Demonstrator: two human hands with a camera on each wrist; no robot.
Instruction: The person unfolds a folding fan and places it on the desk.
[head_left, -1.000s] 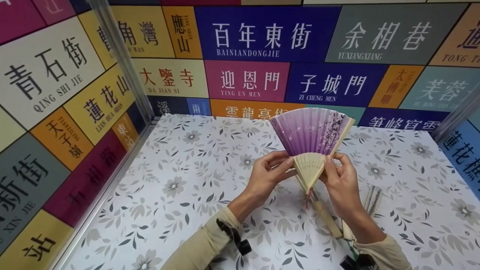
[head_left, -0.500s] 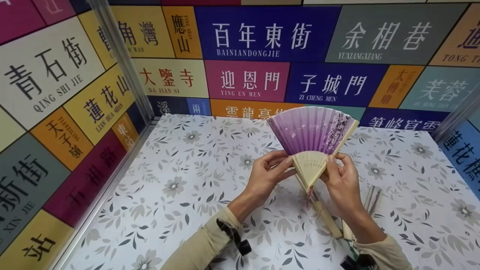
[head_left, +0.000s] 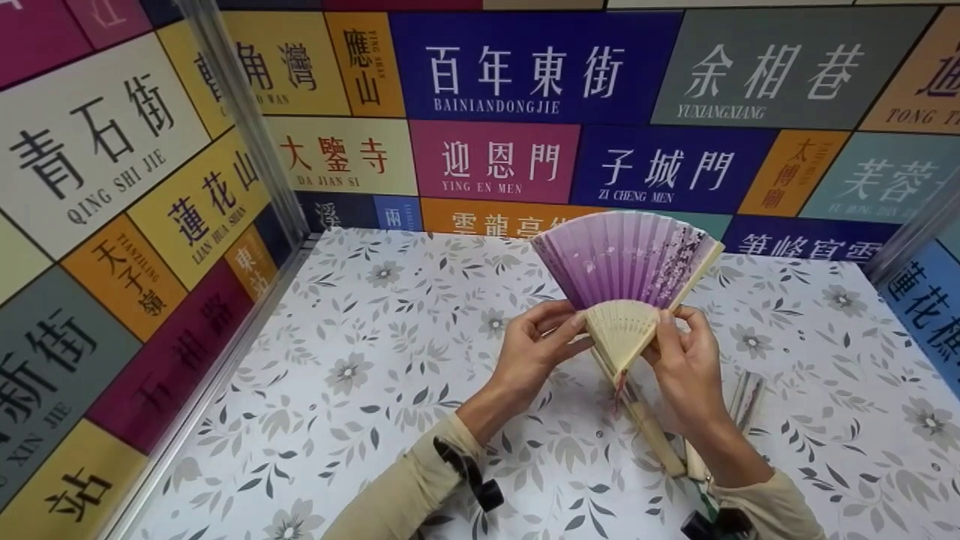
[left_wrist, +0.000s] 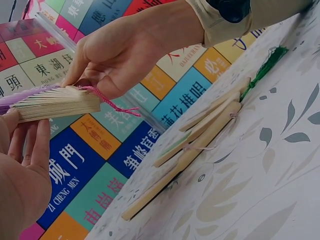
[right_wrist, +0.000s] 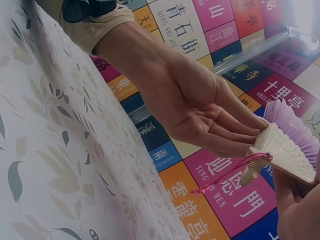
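Note:
A purple folding fan (head_left: 626, 259) with a blossom print and pale slatted ribs (head_left: 621, 324) is spread partway, held up above the table. My left hand (head_left: 529, 352) pinches its left edge between thumb and fingers. On the opposite side, my right hand (head_left: 686, 352) grips the outer guard rib, thumb in front. From the pivot at the bottom hangs a pinkish-red cord (right_wrist: 230, 171). In the left wrist view, my left hand (left_wrist: 25, 175) is near the camera, with the right hand (left_wrist: 125, 55) across the fan.
Several folded fans (left_wrist: 200, 145) lie on the table behind and below my right hand, one with a green tassel (left_wrist: 267, 67). A white cloth (head_left: 420, 450) with grey flowers and leaves covers the table. Colourful panels with lettering (head_left: 532, 64) stand behind and at the sides.
The fan has spread a little wider. My right hand has shifted slightly to the right with its edge, while the left hand has stayed in place.

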